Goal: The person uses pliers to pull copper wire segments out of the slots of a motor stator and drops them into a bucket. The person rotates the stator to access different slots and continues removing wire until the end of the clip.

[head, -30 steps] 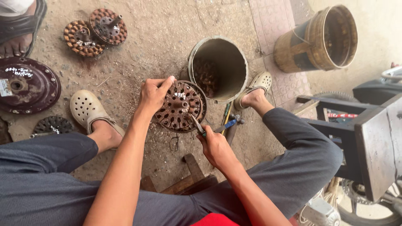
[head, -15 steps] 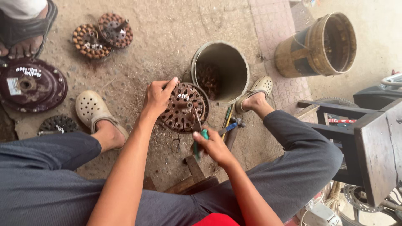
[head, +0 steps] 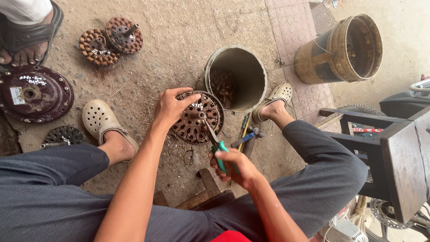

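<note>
Two hands work: my left hand (head: 170, 107) grips the rusty stator's (head: 197, 117) far rim, my right hand (head: 233, 166) closes on green-handled pliers (head: 215, 142) angled up-left into its hub.

Bare forearms, dark grey trousers (head: 49, 192), beige perforated clogs (head: 101, 118)

Small pale rectangular label (head: 17, 95) — on dark round cover (head: 49, 104), far left
</note>
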